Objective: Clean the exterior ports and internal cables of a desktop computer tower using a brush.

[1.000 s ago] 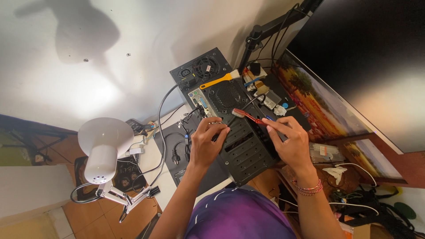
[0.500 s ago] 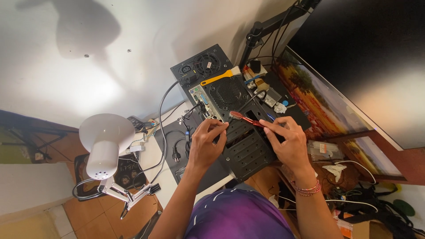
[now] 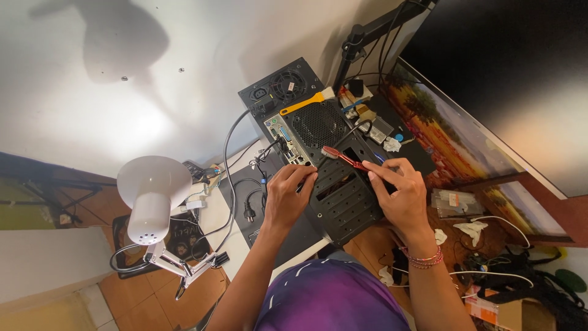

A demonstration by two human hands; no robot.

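Observation:
A black computer case point(image 3: 343, 202) lies on its side on the white desk, its perforated rear panel facing up. My right hand point(image 3: 398, 199) grips a red toothbrush point(image 3: 343, 158) by its handle, the bristled head pointing left over the case's rear slots. My left hand point(image 3: 289, 193) rests on the case's left edge beside the port panel point(image 3: 285, 141), fingers curled against the metal; whether it pinches anything small is hidden. A yellow-handled tool point(image 3: 303, 103) lies across the top of the case.
A white desk lamp point(image 3: 153, 199) stands at the left on a jointed arm. Black cables point(image 3: 236, 178) run from the case over the desk. A landscape picture point(image 3: 471, 147) leans at the right; small parts, crumpled tissues point(image 3: 474, 230) and wires lie about it.
The toothbrush in my right hand has shifted slightly left and down across the rear panel. My left hand stays on the case edge.

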